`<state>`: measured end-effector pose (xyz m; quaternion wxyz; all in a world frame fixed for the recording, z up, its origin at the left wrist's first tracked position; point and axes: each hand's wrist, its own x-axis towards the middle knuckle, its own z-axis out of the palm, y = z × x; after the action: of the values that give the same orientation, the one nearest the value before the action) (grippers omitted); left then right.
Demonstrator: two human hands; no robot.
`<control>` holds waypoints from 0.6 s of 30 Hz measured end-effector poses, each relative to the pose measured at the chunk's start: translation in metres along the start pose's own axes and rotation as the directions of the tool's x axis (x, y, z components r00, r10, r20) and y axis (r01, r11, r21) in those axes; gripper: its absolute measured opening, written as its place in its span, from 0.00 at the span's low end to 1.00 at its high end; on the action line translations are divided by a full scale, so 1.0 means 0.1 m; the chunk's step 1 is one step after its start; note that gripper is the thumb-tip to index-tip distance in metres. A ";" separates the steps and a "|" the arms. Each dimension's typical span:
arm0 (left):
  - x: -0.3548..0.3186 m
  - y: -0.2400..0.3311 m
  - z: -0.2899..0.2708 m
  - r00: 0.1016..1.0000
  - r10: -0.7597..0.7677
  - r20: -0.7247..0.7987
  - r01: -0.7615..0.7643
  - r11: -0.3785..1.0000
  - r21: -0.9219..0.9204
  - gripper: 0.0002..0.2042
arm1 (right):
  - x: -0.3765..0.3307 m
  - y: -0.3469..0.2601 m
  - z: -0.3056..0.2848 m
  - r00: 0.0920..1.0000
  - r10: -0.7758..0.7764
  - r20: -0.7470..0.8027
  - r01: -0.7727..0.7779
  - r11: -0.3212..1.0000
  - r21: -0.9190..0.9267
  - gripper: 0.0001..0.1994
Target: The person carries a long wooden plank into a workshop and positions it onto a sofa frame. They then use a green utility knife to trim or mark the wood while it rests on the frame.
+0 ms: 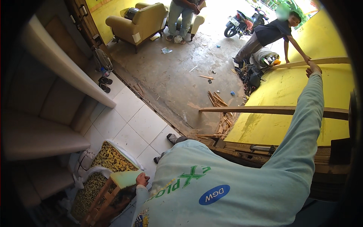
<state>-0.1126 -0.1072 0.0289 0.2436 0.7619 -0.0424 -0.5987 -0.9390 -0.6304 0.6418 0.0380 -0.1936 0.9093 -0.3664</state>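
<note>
1. While my right hand (314,69) reaches far up at the head view's right side, its fingers curl by the upper wooden bar (332,61), just beside a co-worker's hand (307,59); I cannot tell whether I grip the bar or only touch it.
2. That upper bar runs in front of the yellow wall (261,126), and the co-worker (276,36) leans over toward it.
3. My left hand (142,179) is low down, knuckles bent, at the right edge of the padded wooden frame (126,179) with its pale green top; whether I pinch that edge I cannot tell.
4. Among containers, a pale sack (260,56) by the co-worker's legs lies with its mouth open, mixed items showing inside.
5. A grey backpack (101,60) sits by the doorway, its contents hidden.
6. Just beside the frame lie speckled foam pads (113,156), partly edged with white cloth.
7. Between me and the sack, the lower wooden bar (261,109) crosses under my right arm, with splintered wood scraps (225,117) heaped near it.
8. Brown sofa seating (41,132) crowds the left; farther off stand a beige armchair (141,24), another person (180,17) and a motorcycle (245,23).
</note>
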 end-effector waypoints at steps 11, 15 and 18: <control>0.00 -0.13 0.00 0.996 -0.042 -0.085 0.033 0.994 -0.106 0.26 | 0.05 -0.07 0.32 0.996 -0.081 0.042 0.082 0.996 -0.028 0.22; 0.15 -0.24 0.07 0.998 -0.047 -0.041 0.040 0.989 -0.143 0.28 | 0.39 -0.07 0.19 0.998 -0.034 0.054 0.034 0.999 0.007 0.19; 0.18 -0.34 0.06 0.997 -0.027 -0.073 0.017 0.990 -0.137 0.26 | 0.27 -0.03 0.29 0.993 -0.061 0.103 0.058 0.998 0.026 0.22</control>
<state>-0.1212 -0.0855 -0.0026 0.2899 0.7657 0.0160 -0.5740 -0.9569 -0.6622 0.6248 0.0762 -0.2389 0.8957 -0.3671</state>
